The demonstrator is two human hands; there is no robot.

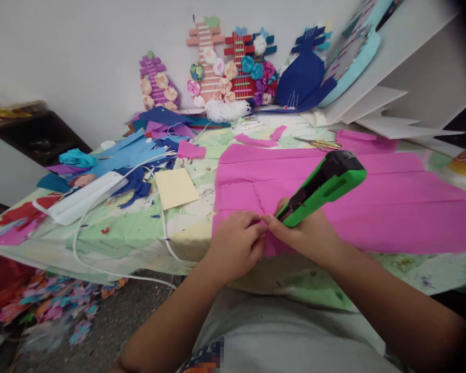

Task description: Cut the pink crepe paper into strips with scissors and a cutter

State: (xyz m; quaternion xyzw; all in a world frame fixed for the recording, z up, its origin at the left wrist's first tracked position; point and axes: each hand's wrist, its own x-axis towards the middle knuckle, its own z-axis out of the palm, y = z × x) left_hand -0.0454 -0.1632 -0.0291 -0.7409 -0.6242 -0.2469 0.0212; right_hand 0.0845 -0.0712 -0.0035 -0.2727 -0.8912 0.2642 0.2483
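A large sheet of pink paper (373, 191) with long fold lines lies across the table. My right hand (308, 233) is closed around a green and black utility knife (322, 186), whose broad end points up and to the right. The knife's narrow end is at the fingers, and its blade cannot be made out. My left hand (238, 243) is pinched at the near edge of the pink paper, with its fingertips close to my right thumb. A short crooked line runs across the paper just beyond both hands.
A cream card (176, 188), a white cable (75, 238) and a white mask (87, 197) lie left. Scissors (320, 143) rest behind the pink sheet. Decorated instrument shapes (238, 77) lean against the wall. White boards (376, 98) stand at the right.
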